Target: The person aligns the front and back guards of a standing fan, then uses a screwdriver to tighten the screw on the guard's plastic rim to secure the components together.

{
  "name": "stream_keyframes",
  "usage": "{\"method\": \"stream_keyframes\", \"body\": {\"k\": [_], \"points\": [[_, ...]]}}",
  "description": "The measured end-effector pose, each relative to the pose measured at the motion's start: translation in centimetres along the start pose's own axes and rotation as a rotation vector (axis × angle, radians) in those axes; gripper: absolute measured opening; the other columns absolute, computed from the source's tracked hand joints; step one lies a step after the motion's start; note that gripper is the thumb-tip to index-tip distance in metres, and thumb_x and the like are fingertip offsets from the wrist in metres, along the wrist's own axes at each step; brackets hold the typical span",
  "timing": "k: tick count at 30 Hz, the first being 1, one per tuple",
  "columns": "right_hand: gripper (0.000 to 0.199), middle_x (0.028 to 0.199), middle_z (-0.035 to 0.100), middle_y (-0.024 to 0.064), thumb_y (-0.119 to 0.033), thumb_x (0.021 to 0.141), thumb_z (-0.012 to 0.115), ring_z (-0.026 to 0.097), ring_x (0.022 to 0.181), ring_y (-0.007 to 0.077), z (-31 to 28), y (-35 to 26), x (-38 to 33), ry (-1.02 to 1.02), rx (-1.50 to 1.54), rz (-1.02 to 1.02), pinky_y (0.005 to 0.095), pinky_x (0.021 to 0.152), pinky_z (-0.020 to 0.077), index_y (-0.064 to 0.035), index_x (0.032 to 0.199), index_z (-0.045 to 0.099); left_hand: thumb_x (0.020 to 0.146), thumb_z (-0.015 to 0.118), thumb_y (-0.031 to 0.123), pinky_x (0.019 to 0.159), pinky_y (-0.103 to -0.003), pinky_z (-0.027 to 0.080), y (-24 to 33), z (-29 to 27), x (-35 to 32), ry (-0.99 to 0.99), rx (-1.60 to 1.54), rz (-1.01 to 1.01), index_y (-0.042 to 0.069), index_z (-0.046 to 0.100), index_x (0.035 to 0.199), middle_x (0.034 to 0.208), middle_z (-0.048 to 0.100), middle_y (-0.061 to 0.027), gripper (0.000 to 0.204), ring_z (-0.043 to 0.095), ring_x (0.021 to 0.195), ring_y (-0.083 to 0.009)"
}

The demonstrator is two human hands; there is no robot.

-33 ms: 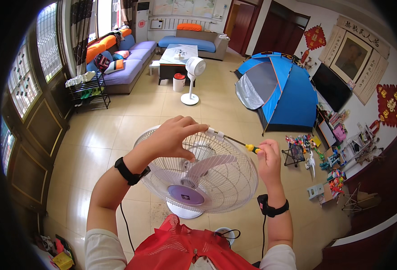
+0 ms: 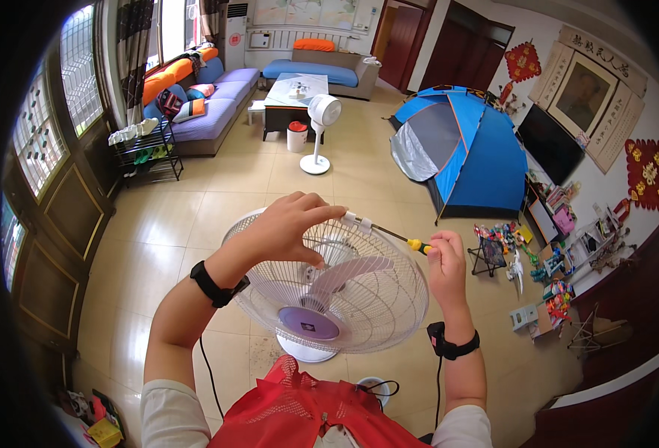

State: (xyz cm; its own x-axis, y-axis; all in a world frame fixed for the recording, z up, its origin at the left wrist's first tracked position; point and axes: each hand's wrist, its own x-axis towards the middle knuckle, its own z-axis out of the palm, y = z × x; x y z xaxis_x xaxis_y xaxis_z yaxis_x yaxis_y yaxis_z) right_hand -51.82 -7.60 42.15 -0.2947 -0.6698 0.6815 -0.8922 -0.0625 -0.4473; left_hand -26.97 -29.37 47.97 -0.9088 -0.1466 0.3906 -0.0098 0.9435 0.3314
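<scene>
In front of me is a white floor fan with its wire guard (image 2: 378, 321) around pale blades and a lilac centre badge (image 2: 308, 322). My left hand (image 2: 281, 228) grips the guard's upper edge, thumb on the front wires and index finger by a small white clip (image 2: 358, 222) on the rim. Closed around the yellow-and-black handle of a screwdriver (image 2: 417, 246), my right hand (image 2: 446, 261) is to the right of the guard. The screwdriver's metal shaft points left, its tip at the clip. The exact contact there is too small to tell.
Beyond the fan, a second white fan (image 2: 316, 160) stands near a bin (image 2: 297, 138) and a low table (image 2: 293, 91). A blue tent (image 2: 486, 164) is at the right, with toys (image 2: 497, 237) nearby. A sofa (image 2: 213, 119) and shoe rack (image 2: 148, 155) are at the left.
</scene>
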Motion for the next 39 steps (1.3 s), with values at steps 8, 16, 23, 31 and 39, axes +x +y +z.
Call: {"method": "stream_keyframes", "body": {"k": [8,16,23,31,39], "points": [[0.022,0.111,0.044,0.0179,-0.007,0.081,0.065,0.051,0.095,0.0297,0.1,-0.4,0.0,0.038,0.025,0.034,0.0352,0.079,0.0456,0.0004,0.097,0.051,0.051,0.087,0.019,0.093,-0.040,0.042,0.0,0.1,0.0,0.005,0.000,0.007,0.017,0.052,0.131,0.113,0.058,-0.0073,0.088,0.052,0.108,-0.0295],[0.017,0.112,0.044,0.0187,-0.001,0.081,0.059,0.051,0.094,0.0282,0.1,-1.5,0.2,0.052,0.051,0.086,0.0353,0.077,0.0467,-0.0001,0.096,0.051,0.051,0.087,0.018,0.093,-0.040,0.042,0.1,0.0,-0.1,-0.002,0.000,-0.009,0.017,0.052,0.131,0.114,0.058,-0.0074,0.087,0.052,0.108,-0.0296],[0.020,0.113,0.044,0.0189,0.002,0.079,0.059,0.052,0.093,0.0285,0.0,-1.3,0.0,0.065,0.087,0.124,0.0351,0.076,0.0474,-0.0004,0.097,0.051,0.052,0.087,0.019,0.093,-0.040,0.042,0.1,-0.1,-0.1,-0.009,0.007,-0.008,0.017,0.052,0.131,0.113,0.057,-0.0083,0.087,0.052,0.108,-0.0298],[0.027,0.113,0.043,0.0169,0.004,0.075,0.062,0.054,0.090,0.0287,0.2,-1.9,0.0,0.052,0.039,0.096,0.0340,0.076,0.0475,0.0002,0.099,0.050,0.052,0.087,0.018,0.093,-0.040,0.042,0.3,-0.1,-0.3,-0.006,0.002,-0.010,0.016,0.052,0.131,0.113,0.057,-0.0083,0.086,0.052,0.108,-0.0296],[0.021,0.114,0.041,0.0168,0.003,0.078,0.060,0.055,0.090,0.0291,0.1,-1.3,0.1,0.101,-0.022,0.009,0.0349,0.075,0.0478,-0.0001,0.097,0.051,0.053,0.087,0.025,0.090,-0.040,0.043,-0.1,0.0,-0.3,0.016,0.035,0.030,0.019,0.051,0.130,0.109,0.057,-0.0070,0.085,0.053,0.104,-0.0291]]}}
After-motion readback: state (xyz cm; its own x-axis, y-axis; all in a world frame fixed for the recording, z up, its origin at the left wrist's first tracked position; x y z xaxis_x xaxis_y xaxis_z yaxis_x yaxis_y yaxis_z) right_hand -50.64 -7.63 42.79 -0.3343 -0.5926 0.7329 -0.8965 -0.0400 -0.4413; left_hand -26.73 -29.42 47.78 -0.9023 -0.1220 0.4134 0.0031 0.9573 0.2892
